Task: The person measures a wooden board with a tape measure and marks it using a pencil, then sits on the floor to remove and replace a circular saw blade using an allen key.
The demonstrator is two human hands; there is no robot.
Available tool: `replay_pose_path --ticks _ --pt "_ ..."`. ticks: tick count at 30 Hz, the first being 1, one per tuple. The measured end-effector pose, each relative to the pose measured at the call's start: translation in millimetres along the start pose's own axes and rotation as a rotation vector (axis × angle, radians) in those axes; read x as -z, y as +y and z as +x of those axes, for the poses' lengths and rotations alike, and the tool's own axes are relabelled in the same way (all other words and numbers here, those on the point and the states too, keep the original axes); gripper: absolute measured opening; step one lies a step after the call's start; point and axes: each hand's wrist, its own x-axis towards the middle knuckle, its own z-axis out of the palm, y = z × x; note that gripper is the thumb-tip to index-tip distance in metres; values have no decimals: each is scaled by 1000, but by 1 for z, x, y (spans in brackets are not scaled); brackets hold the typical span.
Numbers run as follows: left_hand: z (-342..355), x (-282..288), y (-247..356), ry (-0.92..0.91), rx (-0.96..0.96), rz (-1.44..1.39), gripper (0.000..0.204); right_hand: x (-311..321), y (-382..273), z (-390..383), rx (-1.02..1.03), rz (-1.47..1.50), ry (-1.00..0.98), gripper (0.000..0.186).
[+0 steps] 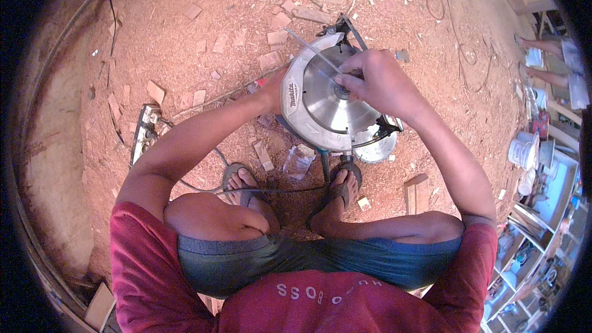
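A circular saw (293, 114) stands in front of my feet, with its round steel blade (324, 102) facing up toward me. My left hand (276, 91) holds the saw at its left side, its fingers mostly hidden behind the guard. Over the middle of the blade, my right hand (370, 80) pinches a thin metal bar, which looks like a hex key (311, 47). One end of the bar is near the blade's centre bolt (342, 91), and the other points to the upper left. My right fingers partly cover where bar and bolt meet.
Wood offcuts (270, 60) and sawdust litter the ground. A power strip (145, 129) lies at left, and a dark cord (277, 191) runs across my feet. A wood block (417, 194) sits by my right knee. Buckets (523, 153), shelves and another person's legs (549, 77) are at right.
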Motion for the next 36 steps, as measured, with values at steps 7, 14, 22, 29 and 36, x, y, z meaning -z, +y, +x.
replay_pose_path --ticks 7,14,22,29,36 --pt "-7 8 -21 -33 121 83 51 4 9 5 257 -141 -40 14" --pt "-12 18 -47 -66 265 152 53 -6 6 -1 321 -243 7 12" --pt "-9 17 -49 -80 262 135 57 -1 -1 0 191 -211 -15 11" --pt "-16 18 -39 -92 256 147 60 -3 1 2 278 -264 -39 12" --pt "-2 8 -8 -82 6 -12 63 -7 -4 -9 378 -429 13 14"
